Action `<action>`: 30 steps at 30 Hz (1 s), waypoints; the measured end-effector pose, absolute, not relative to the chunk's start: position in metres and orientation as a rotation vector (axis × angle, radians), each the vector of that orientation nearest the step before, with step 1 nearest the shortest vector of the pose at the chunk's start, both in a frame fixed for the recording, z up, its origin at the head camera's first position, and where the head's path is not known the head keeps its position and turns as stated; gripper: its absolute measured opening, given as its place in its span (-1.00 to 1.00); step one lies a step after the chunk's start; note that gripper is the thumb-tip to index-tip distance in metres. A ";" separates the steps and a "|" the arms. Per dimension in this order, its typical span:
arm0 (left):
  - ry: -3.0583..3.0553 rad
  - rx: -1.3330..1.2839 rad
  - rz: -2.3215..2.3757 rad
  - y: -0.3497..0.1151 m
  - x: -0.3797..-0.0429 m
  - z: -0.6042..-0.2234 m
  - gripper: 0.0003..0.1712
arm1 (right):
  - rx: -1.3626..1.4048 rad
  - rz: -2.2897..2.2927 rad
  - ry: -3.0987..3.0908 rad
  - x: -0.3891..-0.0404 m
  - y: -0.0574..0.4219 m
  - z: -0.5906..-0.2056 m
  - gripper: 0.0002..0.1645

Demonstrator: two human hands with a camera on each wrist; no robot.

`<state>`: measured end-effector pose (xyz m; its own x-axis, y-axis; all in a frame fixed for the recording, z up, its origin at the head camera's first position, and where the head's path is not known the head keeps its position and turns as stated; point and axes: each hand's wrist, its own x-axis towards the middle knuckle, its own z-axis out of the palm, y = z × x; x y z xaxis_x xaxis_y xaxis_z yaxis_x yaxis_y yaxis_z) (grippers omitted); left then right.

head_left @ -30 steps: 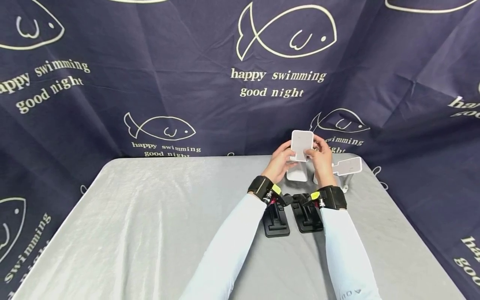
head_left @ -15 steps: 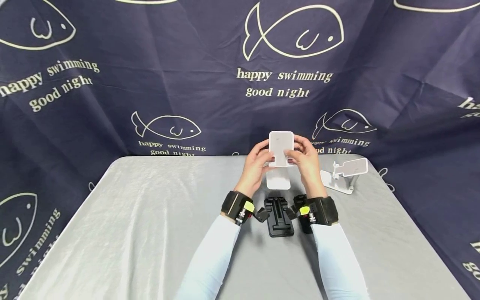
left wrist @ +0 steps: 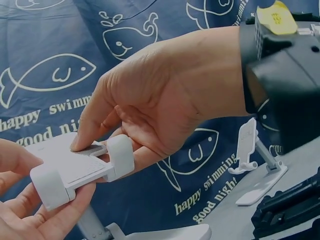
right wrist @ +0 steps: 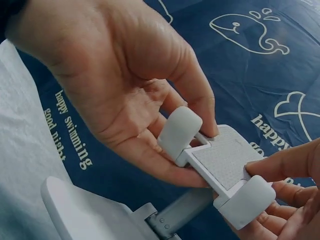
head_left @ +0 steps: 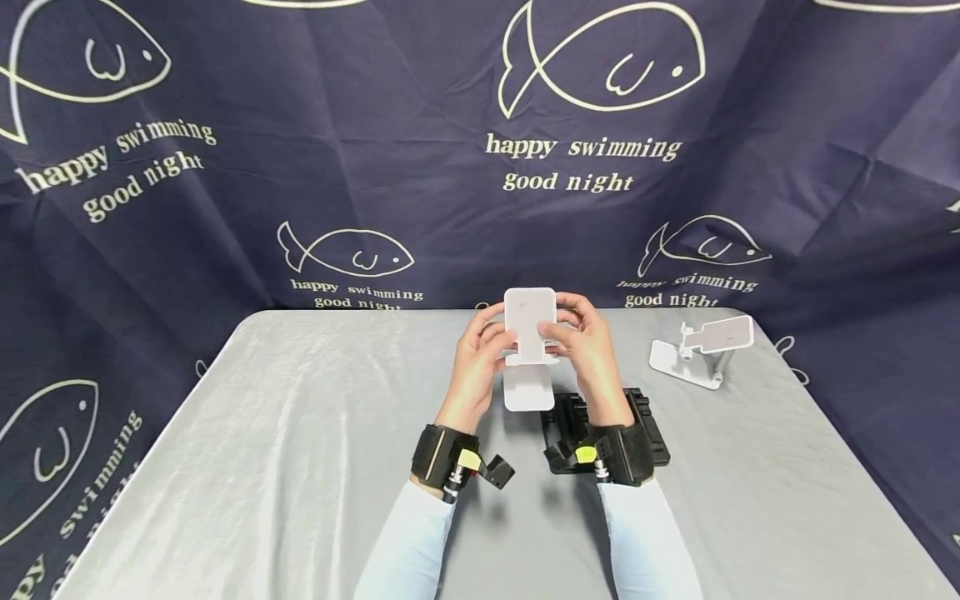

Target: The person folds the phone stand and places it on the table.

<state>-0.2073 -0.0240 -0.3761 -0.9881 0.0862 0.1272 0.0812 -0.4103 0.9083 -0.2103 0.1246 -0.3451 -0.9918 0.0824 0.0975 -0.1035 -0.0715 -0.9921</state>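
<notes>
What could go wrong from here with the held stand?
Tilt: the left hand and right hand both grip the held white stand by its upper plate, so the base below might swing or tip.
Bump: the right wrist strap overlaps the black stands in the head view; dropping that wrist could knock them, though the gap is unclear.

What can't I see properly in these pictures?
Head view: the black flat plastic stands, partly hidden by the wide black right wrist strap.
Head view: the tiny mark on the held white plate-topped plastic stand, too small to read.
Left wrist view: that stand's base, cut off by the bottom edge.
</notes>
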 end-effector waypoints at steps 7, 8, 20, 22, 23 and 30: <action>1.734 0.250 2.610 -0.029 -0.205 -0.377 -0.52 | 0.077 2.269 -2.033 -0.208 0.122 -0.349 -0.45; 1.736 0.247 2.607 -0.030 -0.205 -0.376 -0.52 | 0.077 2.268 -2.034 -0.208 0.122 -0.349 -0.45; 1.750 0.212 2.590 -0.031 -0.202 -0.377 -0.51 | 0.041 2.295 -2.034 -0.206 0.121 -0.351 -0.46; 1.733 0.215 2.599 -0.032 -0.203 -0.377 -0.52 | 0.044 2.301 -2.029 -0.206 0.121 -0.350 -0.46; 1.728 0.219 2.604 -0.032 -0.203 -0.377 -0.54 | 0.047 2.305 -2.025 -0.206 0.121 -0.350 -0.46; 1.671 0.177 2.787 -0.040 -0.215 -0.388 -0.56 | 0.064 2.339 -1.982 -0.204 0.120 -0.345 -0.48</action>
<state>-0.2149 -0.0400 -0.3882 -0.9878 -0.0407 0.1504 0.1518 -0.4681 0.8705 -0.2039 0.1205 -0.3454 -0.9963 0.0301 0.0805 -0.0843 -0.1633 -0.9830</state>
